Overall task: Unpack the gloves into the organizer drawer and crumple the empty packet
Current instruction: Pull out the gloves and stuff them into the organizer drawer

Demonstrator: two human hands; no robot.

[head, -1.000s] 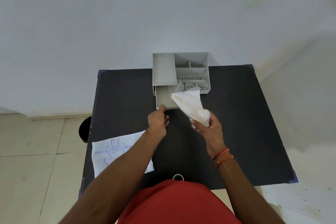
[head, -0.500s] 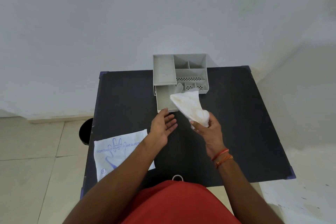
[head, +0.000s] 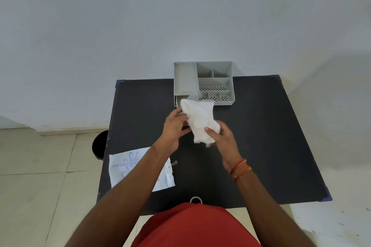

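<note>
- You are holding the wad of gloves (head: 197,119) in your right hand (head: 222,139); thumb and fingers are closing around its lower end, so that hand is full.
- Your left hand (head: 173,129) is reaching in against the wad's left edge, fingers loosely curled and touching the plastic; whether it is actually pinching a layer, I cannot tell.
- The wad is hanging above the bench (head: 261,136), not resting on it; its long axis is running from your right palm up and away to the left, with the far tip pointing toward the organizer (head: 184,78).
- The drawer (head: 178,99) is standing pulled out at the organizer's near left corner; the wad is covering most of it, so only a sliver of the drawer is showing.
- The relation the coming move turns on, as I judge it: the drawer is lying just beyond and under the wad's far tip, ahead of both hands; your left hand is the nearer one to its opening.
- Likely need: lower the far end in first, folding the bundle so it does not drape over the drawer wall.
- The packet (head: 122,168) is lying flat at the bench's near left edge, partly hidden under your left forearm, not yet crumpled.
</note>
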